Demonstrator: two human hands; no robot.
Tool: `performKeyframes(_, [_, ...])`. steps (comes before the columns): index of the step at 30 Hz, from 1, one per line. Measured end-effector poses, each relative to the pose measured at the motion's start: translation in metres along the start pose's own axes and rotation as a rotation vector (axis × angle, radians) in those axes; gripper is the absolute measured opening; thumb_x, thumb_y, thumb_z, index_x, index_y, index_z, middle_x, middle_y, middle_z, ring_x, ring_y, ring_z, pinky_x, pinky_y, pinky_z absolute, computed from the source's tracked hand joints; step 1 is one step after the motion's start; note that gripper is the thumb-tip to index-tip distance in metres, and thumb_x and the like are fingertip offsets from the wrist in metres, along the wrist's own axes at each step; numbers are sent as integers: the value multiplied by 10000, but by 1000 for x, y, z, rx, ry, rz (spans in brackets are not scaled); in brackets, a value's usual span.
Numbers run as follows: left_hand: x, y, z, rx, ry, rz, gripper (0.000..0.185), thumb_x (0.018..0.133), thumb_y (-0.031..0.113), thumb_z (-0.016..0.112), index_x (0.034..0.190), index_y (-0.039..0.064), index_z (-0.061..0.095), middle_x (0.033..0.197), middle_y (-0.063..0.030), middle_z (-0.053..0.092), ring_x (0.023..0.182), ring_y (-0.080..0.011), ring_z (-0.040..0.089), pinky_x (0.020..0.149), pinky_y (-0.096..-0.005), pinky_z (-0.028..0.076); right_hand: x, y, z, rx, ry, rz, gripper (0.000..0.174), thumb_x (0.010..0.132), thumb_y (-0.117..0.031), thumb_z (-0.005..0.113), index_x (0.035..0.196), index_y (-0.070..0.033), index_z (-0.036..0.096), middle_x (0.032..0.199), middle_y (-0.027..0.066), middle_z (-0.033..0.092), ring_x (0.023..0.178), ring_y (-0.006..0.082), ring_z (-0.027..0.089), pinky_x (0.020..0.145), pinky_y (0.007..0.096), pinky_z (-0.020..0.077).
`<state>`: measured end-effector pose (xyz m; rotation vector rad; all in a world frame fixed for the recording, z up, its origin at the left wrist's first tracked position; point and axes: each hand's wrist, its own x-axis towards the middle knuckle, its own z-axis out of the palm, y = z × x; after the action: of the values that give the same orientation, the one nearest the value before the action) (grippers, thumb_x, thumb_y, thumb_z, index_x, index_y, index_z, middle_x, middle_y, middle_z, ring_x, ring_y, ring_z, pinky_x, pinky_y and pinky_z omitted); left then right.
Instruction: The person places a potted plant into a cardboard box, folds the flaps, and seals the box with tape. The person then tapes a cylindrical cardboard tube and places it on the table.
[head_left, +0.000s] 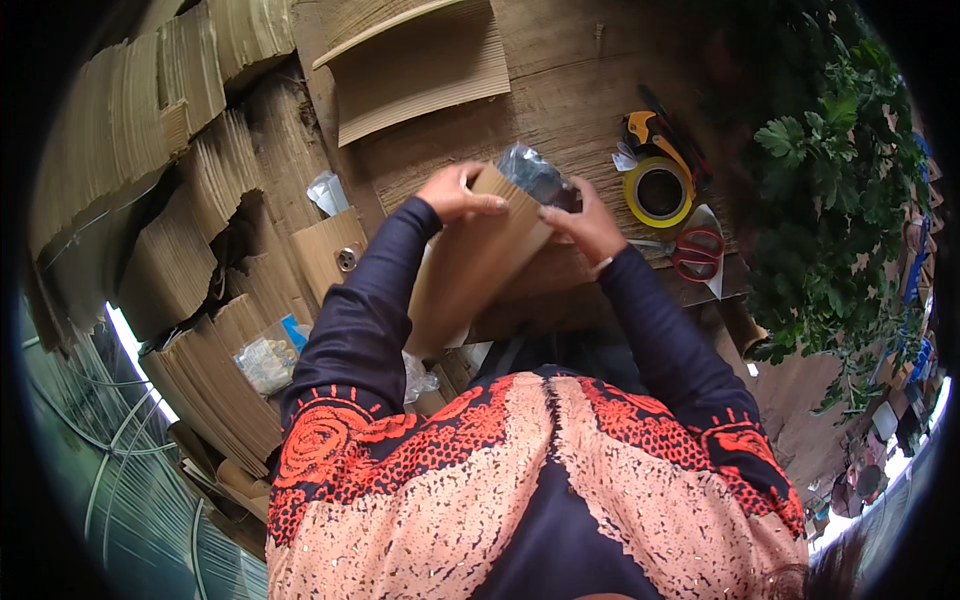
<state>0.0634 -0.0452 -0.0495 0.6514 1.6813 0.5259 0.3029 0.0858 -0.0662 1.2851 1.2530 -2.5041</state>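
Note:
Both hands work at a piece of brown corrugated cardboard (469, 262) that slants down towards my body, its near end blurred. My left hand (461, 195) grips its far left edge, the thumb lying across the face. On the other side, my right hand (581, 225) holds its right edge with thumb and fingers. A dark item in clear plastic wrap (531, 174) juts from the cardboard's far end, between my hands. How much of it the cardboard covers is hidden.
To the right lie a yellow tape roll (637, 195) with an orange-and-black tool (651, 133) and red-handled scissors (697, 255). A bent cardboard sheet (420, 75) rests at the back of the wooden table (555, 45). Cardboard stacks (112, 142) fill the left; leafy plants (817, 187) hang over the right.

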Motion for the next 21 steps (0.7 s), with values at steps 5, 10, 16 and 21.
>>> performKeyframes(5, [-10, -76, 70, -700, -82, 11, 892, 838, 396, 799, 1521, 1, 382, 1430, -135, 544, 1333, -235, 518, 1142, -387, 381, -33, 5, -17, -814, 185, -310, 838, 739, -248, 886, 1424, 27, 488, 1074, 135, 660, 865, 180, 663, 795, 319, 557])
performKeyframes(10, [-9, -85, 69, -767, -110, 96, 959, 852, 481, 782, 1557, 25, 318, 1484, -159, 487, 1388, -274, 462, 1169, -405, 343, -26, 2, -21, -742, 119, -318, 858, 729, -341, 891, 1424, -18, 503, 1209, 210, 626, 1091, 338, 616, 945, 420, 502])
performKeyframes(16, [-19, -70, 69, -761, -100, 95, 1015, 861, 528, 758, 1615, 81, 247, 1549, -157, 417, 1412, -275, 431, 1180, -408, 323, 0, 40, -35, -770, 170, -669, 756, 785, -488, 801, 1363, -53, 582, 1140, 169, 585, 1066, 348, 567, 939, 447, 474])
performKeyframes(21, [-20, -72, 71, -913, -119, 149, 992, 901, 483, 722, 1632, 76, 190, 1615, -144, 336, 1471, -266, 368, 1200, -398, 301, 25, 44, -24, -748, 197, -859, 598, 891, -534, 663, 1267, -70, 651, 1164, 157, 576, 1073, 319, 542, 955, 445, 437])
